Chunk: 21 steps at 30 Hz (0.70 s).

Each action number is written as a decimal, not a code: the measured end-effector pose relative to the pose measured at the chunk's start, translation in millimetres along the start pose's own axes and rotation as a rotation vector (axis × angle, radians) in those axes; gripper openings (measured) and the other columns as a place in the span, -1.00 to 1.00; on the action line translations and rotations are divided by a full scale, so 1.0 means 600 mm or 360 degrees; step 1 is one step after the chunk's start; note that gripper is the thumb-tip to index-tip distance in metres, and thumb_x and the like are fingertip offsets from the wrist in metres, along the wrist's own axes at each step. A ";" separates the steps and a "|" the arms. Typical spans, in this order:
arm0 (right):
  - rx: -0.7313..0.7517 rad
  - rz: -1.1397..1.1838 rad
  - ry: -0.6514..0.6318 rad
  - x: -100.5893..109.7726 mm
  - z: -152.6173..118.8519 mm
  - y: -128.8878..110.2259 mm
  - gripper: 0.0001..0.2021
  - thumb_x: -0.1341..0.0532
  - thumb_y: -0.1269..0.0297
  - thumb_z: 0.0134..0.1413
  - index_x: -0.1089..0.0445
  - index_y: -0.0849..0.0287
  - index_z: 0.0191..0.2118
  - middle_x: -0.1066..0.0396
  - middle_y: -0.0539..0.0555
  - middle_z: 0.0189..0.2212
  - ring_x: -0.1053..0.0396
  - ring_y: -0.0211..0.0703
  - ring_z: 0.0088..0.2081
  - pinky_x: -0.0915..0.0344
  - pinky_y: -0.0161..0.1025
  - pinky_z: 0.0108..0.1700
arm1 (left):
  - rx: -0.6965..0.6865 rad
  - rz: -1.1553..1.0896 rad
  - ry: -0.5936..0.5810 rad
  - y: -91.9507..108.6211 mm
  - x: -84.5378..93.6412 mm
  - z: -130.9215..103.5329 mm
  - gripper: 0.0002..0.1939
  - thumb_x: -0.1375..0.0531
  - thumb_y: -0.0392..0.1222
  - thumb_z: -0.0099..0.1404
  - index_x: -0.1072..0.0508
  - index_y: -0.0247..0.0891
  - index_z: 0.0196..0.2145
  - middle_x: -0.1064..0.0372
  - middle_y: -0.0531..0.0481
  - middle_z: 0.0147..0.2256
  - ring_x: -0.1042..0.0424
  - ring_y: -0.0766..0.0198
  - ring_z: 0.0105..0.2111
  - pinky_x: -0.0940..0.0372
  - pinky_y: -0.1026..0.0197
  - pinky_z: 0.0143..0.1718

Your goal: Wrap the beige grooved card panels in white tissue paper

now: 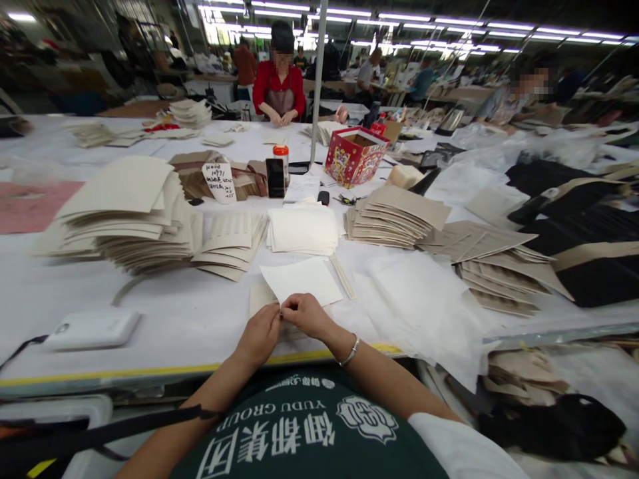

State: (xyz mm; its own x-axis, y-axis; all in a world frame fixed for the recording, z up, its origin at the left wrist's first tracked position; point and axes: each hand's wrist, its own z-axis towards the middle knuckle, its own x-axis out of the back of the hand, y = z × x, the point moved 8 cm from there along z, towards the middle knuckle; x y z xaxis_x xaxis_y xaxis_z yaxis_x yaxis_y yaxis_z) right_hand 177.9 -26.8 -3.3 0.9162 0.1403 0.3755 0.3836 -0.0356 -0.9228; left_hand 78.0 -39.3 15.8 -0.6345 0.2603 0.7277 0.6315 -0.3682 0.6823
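A white sheet [307, 281] lies tilted in front of me, partly over a beige panel [258, 299]. At its near left corner my left hand [259, 332] and my right hand [307, 316] meet, fingertips pinched together. Both hands are closed on the sheet's edge; the exact grip is hidden by the fingers. Just beyond is a stack of white sheets [303, 229], with a narrow beige strip [342, 276] to its near right. Small beige panels [232, 233] are fanned out to the left of that stack.
Big beige stacks [120, 206] stand left, brown-grey panels [394, 216] right. A white power bank [94, 329] lies front left. Thin white sheeting [424, 306] hangs over the table edge. Farther back are a phone [275, 177], a red box [352, 159], a pole [318, 86] and a co-worker [279, 83].
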 end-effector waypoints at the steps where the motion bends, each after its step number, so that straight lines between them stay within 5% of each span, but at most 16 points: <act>1: 0.0004 0.0016 -0.0014 0.000 0.000 0.000 -0.88 -0.12 0.44 -0.18 -0.41 0.21 -0.56 -0.39 -0.05 -0.60 -0.28 -0.31 -0.50 -0.17 -0.41 -0.43 | 0.0048 -0.0031 -0.0036 -0.002 0.000 0.001 -0.70 0.12 -0.18 0.24 -0.39 -0.23 -0.33 -0.40 -0.06 -0.31 -0.37 0.20 -0.28 -0.26 0.18 -0.19; 9: 0.0139 0.0013 -0.0179 0.001 -0.002 -0.015 -0.91 -0.14 0.43 -0.22 -0.39 0.22 -0.59 -0.36 -0.06 -0.60 -0.25 -0.33 -0.50 -0.15 -0.41 -0.43 | 0.0212 -0.0145 -0.0202 -0.014 0.002 0.014 -0.72 0.06 -0.14 0.15 -0.33 -0.22 -0.60 -0.34 0.03 -0.56 -0.34 0.24 -0.47 -0.24 0.22 -0.36; 16: -0.0151 0.0490 -0.0252 -0.006 0.008 0.029 -0.92 -0.12 0.43 -0.27 -0.35 0.24 -0.62 -0.28 -0.10 -0.69 -0.18 -0.37 -0.58 -0.11 -0.43 -0.51 | 0.0630 -0.1155 -0.0374 -0.043 -0.036 0.006 -0.75 -0.11 -0.02 0.03 -0.43 -0.25 -0.50 -0.45 0.00 -0.49 -0.44 0.16 -0.39 -0.34 0.15 -0.32; 21: -0.0195 0.0622 -0.0236 0.000 0.010 0.018 -0.95 -0.15 0.40 -0.32 -0.33 0.25 -0.63 -0.27 -0.08 -0.70 -0.18 -0.37 -0.60 -0.11 -0.42 -0.51 | 0.0848 -0.1318 -0.0353 -0.051 -0.040 0.006 -0.75 -0.18 -0.04 -0.07 -0.44 -0.29 -0.52 -0.45 -0.02 -0.53 -0.45 0.13 -0.42 -0.37 0.14 -0.40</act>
State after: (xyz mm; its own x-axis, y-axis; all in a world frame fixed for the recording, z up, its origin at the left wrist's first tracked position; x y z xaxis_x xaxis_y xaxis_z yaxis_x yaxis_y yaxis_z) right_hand 181.5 -21.0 -13.8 0.9722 0.2330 -0.0250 0.0302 -0.2304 -0.9726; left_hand 75.9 -31.0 -22.4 -0.9007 0.4335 -0.0297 0.1810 0.4364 0.8814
